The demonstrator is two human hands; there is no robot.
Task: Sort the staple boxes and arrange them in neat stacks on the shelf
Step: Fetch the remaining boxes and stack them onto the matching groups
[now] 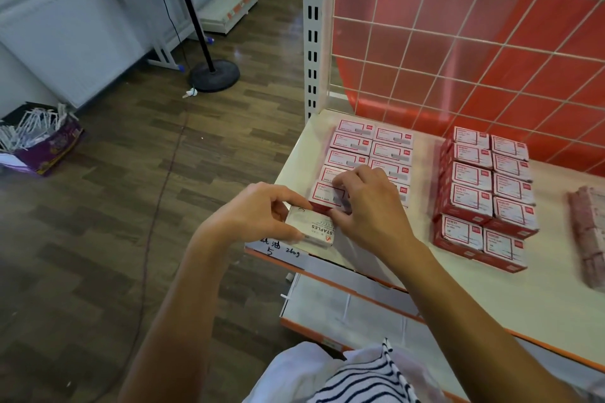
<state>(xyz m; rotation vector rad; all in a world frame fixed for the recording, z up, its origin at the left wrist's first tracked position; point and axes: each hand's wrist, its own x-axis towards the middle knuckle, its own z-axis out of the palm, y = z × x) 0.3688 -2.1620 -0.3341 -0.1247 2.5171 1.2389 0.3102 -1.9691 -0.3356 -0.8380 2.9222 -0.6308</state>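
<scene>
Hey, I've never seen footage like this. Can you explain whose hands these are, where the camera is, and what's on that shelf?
There is no machine here: a person works with bare hands, and the single picture comes from a camera worn on their head, looking forward and down. The left hand pinches a white box printed STAPLES at the front edge of the shelf. The right hand curls over the front box of the left block of red-and-white staple boxes. A second block stands apart to its right, and a blurred pinkish pile lies at the far right. A wire grid backs the shelf.
</scene>
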